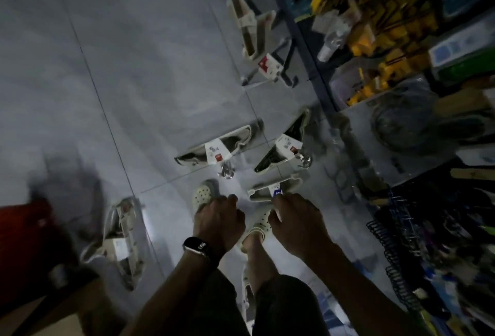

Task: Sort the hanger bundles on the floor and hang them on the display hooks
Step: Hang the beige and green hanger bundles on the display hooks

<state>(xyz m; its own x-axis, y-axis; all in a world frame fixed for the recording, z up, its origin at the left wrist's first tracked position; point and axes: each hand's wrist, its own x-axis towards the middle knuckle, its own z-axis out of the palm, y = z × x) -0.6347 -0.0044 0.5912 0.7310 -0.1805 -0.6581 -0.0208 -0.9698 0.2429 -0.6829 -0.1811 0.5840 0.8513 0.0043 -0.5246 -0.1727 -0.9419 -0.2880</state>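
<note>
I see 2 bare forearms (171, 290), a black smartwatch (198, 246) with a lit screen on the left wrist, dark trousers (286, 306), and 2 cream perforated clogs (205, 193).

Both arms reach forward and down, backs of hands upward. The left hand (218, 219) curls its fingers under; the right hand (297, 217) bends its fingers downward.
</note>
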